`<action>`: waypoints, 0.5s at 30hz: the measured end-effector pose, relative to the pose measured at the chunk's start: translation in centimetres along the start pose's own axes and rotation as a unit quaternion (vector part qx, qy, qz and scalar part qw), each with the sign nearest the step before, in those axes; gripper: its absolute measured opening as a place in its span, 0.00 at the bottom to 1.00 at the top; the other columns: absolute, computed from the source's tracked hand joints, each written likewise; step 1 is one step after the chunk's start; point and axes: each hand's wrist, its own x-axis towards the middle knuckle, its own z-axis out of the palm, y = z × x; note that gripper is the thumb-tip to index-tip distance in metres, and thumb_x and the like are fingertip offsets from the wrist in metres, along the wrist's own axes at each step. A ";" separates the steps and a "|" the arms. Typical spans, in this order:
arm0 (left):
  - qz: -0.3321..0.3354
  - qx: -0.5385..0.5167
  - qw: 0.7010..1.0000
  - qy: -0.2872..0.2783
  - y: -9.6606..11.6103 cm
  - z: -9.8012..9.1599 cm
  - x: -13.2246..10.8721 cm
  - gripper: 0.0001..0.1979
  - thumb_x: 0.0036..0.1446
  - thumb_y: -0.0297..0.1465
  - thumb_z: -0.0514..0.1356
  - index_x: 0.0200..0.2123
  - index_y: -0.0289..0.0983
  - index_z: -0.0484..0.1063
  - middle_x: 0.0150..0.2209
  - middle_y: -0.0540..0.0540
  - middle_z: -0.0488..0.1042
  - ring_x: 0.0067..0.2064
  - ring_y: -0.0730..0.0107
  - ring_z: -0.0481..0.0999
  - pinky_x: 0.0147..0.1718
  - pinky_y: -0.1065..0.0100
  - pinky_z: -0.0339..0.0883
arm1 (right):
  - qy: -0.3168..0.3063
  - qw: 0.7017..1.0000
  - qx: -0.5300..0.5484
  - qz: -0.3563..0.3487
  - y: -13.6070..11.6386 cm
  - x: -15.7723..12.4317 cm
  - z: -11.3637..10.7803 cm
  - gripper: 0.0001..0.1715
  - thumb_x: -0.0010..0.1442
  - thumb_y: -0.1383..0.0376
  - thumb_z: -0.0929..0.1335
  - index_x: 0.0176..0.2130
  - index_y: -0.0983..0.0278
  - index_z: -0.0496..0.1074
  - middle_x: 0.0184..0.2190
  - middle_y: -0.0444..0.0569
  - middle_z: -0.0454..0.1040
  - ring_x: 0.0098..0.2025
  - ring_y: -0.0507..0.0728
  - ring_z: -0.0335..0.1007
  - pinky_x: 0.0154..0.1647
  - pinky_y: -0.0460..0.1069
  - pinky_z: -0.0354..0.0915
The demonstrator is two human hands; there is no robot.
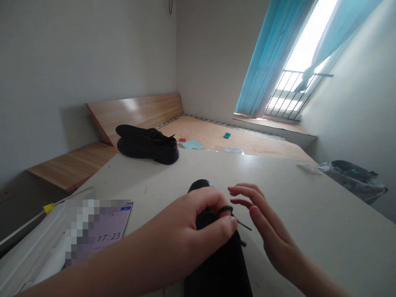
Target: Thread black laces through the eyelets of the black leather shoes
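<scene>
A black shoe [216, 264] lies on the white table [309, 206] in front of me, its toe pointing away. My left hand [198, 235] reaches over the shoe, thumb and index finger pinching a loop of the dark shoelace [225, 209]. A lace end sticks out to the right of the fingertips. Just right of the shoe, my right hand [269, 227] is raised with its fingers apart and nothing in it. Part of the shoe is hidden under my left hand. Another pair of black shoes [148, 146] rests at the table's far left edge.
At the left lie a phone-like screen [108, 231] showing digits and a clear plastic item [37, 255]. Beyond the table is a bed surface [260, 146] with papers. A bag-lined bin [355, 181] stands right of the table, near a plastic scrap [309, 168].
</scene>
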 end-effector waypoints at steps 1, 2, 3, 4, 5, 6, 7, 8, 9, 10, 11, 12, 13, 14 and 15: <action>-0.006 -0.044 0.999 0.010 0.3 -0.2 -0.1 0.13 0.62 0.41 0.53 0.30 0.40 0.66 0.30 0.53 0.67 0.33 0.71 0.66 0.34 0.69 0.64 | -0.006 1.000 -0.019 -0.005 -0.2 -0.1 -0.1 0.18 0.70 0.60 0.56 0.55 0.48 0.65 0.56 0.45 0.59 0.58 0.55 0.59 0.58 0.51 0.60; -0.001 -0.083 0.996 0.029 0.5 -0.5 -0.1 0.15 0.63 0.42 0.51 0.28 0.40 0.65 0.28 0.53 0.67 0.31 0.72 0.66 0.33 0.70 0.63 | -0.017 0.999 -0.044 -0.010 -0.4 -0.1 -0.2 0.18 0.70 0.60 0.56 0.54 0.48 0.65 0.57 0.45 0.58 0.59 0.56 0.57 0.60 0.51 0.58; 0.014 -0.116 0.992 0.055 0.8 -0.7 -0.2 0.17 0.63 0.41 0.50 0.26 0.39 0.64 0.26 0.54 0.67 0.30 0.73 0.66 0.32 0.71 0.63 | -0.034 0.997 -0.072 -0.020 -0.7 -0.1 -0.3 0.16 0.69 0.61 0.57 0.53 0.48 0.65 0.56 0.45 0.59 0.60 0.56 0.55 0.61 0.52 0.56; 0.032 -0.140 0.986 0.086 1.0 -1.0 -0.3 0.19 0.64 0.42 0.48 0.24 0.39 0.63 0.23 0.54 0.66 0.28 0.74 0.66 0.31 0.72 0.63 | -0.056 0.993 -0.100 -0.033 -0.9 -0.1 -0.3 0.15 0.68 0.62 0.59 0.52 0.49 0.65 0.55 0.46 0.59 0.60 0.57 0.54 0.61 0.53 0.55; 0.045 -0.157 0.980 0.112 1.2 -1.2 -0.3 0.21 0.64 0.42 0.47 0.22 0.39 0.62 0.20 0.54 0.64 0.25 0.75 0.65 0.29 0.73 0.62 | -0.080 0.988 -0.123 -0.043 -1.1 0.0 -0.2 0.14 0.66 0.63 0.62 0.51 0.51 0.65 0.55 0.47 0.60 0.60 0.58 0.53 0.61 0.54 0.54; 0.050 -0.168 0.976 0.128 1.4 -1.4 -0.4 0.24 0.65 0.44 0.46 0.20 0.39 0.61 0.18 0.55 0.61 0.23 0.75 0.63 0.26 0.73 0.61 | -0.100 0.984 -0.138 -0.053 -1.3 0.0 -0.1 0.14 0.64 0.65 0.64 0.49 0.53 0.65 0.54 0.47 0.60 0.60 0.58 0.53 0.61 0.54 0.54; 0.050 -0.176 0.974 0.134 1.6 -1.6 -0.4 0.26 0.64 0.47 0.44 0.19 0.39 0.62 0.16 0.54 0.59 0.21 0.76 0.61 0.23 0.73 0.60 | -0.113 0.981 -0.145 -0.058 -1.4 0.1 0.0 0.13 0.62 0.67 0.65 0.47 0.54 0.65 0.53 0.48 0.60 0.59 0.59 0.53 0.60 0.54 0.55; 0.046 -0.176 0.974 0.132 1.7 -1.7 -0.4 0.29 0.63 0.50 0.42 0.18 0.39 0.63 0.15 0.54 0.58 0.19 0.76 0.60 0.21 0.73 0.58 | -0.119 0.980 -0.145 -0.063 -1.5 0.1 0.1 0.11 0.61 0.69 0.65 0.44 0.56 0.65 0.52 0.48 0.60 0.59 0.59 0.54 0.59 0.54 0.56; 0.038 -0.173 0.976 0.124 1.8 -1.7 -0.4 0.32 0.63 0.52 0.40 0.17 0.39 0.64 0.14 0.53 0.57 0.18 0.76 0.59 0.20 0.72 0.57 | -0.120 0.980 -0.142 -0.065 -1.6 0.2 0.3 0.09 0.61 0.70 0.65 0.42 0.57 0.65 0.51 0.48 0.61 0.58 0.58 0.55 0.58 0.53 0.57; 0.028 -0.166 0.979 0.110 1.9 -1.7 -0.4 0.34 0.62 0.53 0.37 0.16 0.38 0.64 0.13 0.53 0.57 0.17 0.76 0.58 0.20 0.72 0.56 | -0.119 0.981 -0.138 -0.067 -1.6 0.2 0.4 0.08 0.61 0.71 0.64 0.39 0.57 0.64 0.50 0.48 0.61 0.57 0.58 0.56 0.57 0.52 0.58; 0.012 -0.154 0.983 0.095 1.9 -1.7 -0.4 0.35 0.62 0.52 0.35 0.15 0.38 0.64 0.11 0.52 0.57 0.17 0.76 0.58 0.21 0.71 0.57 | -0.116 0.981 -0.134 -0.074 -1.7 0.1 0.4 0.07 0.62 0.71 0.63 0.38 0.58 0.63 0.49 0.48 0.62 0.56 0.57 0.57 0.56 0.52 0.59; -0.007 -0.133 0.988 0.079 1.8 -1.6 -0.3 0.34 0.62 0.51 0.36 0.16 0.38 0.64 0.11 0.53 0.57 0.16 0.75 0.58 0.21 0.70 0.58 | -0.111 0.982 -0.130 -0.083 -1.7 0.1 0.4 0.07 0.63 0.71 0.62 0.38 0.58 0.63 0.47 0.48 0.63 0.55 0.57 0.57 0.56 0.52 0.59; -0.024 -0.098 0.993 0.064 1.6 -1.5 -0.2 0.31 0.63 0.49 0.38 0.18 0.39 0.65 0.11 0.53 0.58 0.17 0.74 0.60 0.22 0.70 0.58 | -0.106 0.982 -0.125 -0.091 -1.7 0.0 0.4 0.07 0.64 0.71 0.61 0.38 0.58 0.62 0.46 0.48 0.63 0.54 0.57 0.58 0.55 0.52 0.59; -0.037 -0.048 0.997 0.051 1.4 -1.3 -0.2 0.27 0.63 0.46 0.42 0.21 0.39 0.67 0.13 0.53 0.61 0.18 0.73 0.62 0.23 0.70 0.59 | -0.099 0.984 -0.114 -0.097 -1.7 -0.2 0.3 0.07 0.65 0.70 0.60 0.39 0.58 0.61 0.45 0.49 0.64 0.54 0.58 0.59 0.55 0.53 0.59; -0.042 0.019 0.998 0.045 1.1 -1.1 -0.1 0.21 0.62 0.43 0.46 0.25 0.40 0.69 0.17 0.53 0.66 0.21 0.72 0.65 0.24 0.69 0.59 | -0.090 0.987 -0.096 -0.097 -1.8 -0.4 0.3 0.06 0.66 0.69 0.59 0.39 0.58 0.60 0.44 0.49 0.64 0.53 0.58 0.60 0.54 0.53 0.60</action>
